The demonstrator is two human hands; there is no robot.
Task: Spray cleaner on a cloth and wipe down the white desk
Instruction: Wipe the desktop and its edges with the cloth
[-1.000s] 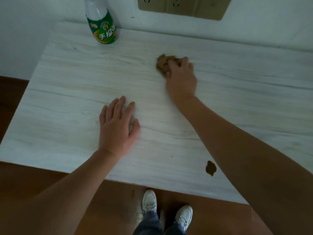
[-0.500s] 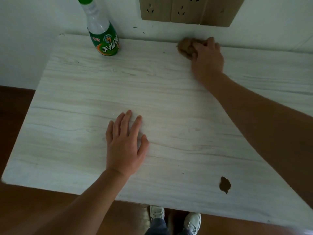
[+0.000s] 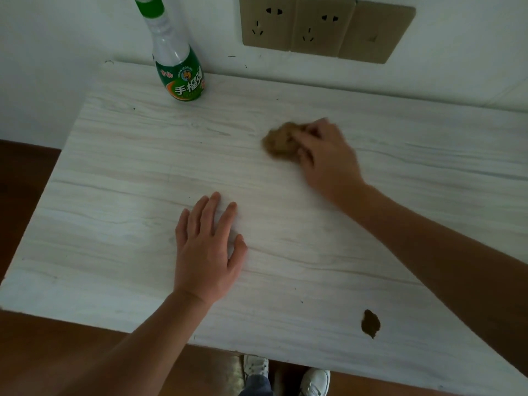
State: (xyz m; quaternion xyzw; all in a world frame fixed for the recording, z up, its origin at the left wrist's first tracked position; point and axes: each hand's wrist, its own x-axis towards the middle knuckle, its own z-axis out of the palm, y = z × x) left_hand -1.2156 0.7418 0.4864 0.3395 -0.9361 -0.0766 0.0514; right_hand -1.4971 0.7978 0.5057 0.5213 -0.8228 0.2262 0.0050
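The white wood-grain desk (image 3: 120,172) fills the view. My right hand (image 3: 325,155) grips a crumpled brown cloth (image 3: 278,141) and presses it onto the desk a little right of centre, toward the back; the hand is motion-blurred. My left hand (image 3: 207,250) lies flat, palm down, fingers spread, on the middle of the desk nearer to me. The cleaner bottle (image 3: 175,61), clear with a green label and green top, stands upright at the back left by the wall.
A dark brown spot (image 3: 370,323) sits near the desk's front edge on the right. Tan wall sockets (image 3: 323,27) are set in the white wall behind the desk. Brown floor (image 3: 25,167) lies left of the desk, and my white shoes (image 3: 257,367) show below its front edge.
My right hand has drawn the cloth back from the wall edge toward the middle of the desk and to the left. My left hand has stayed flat in place.
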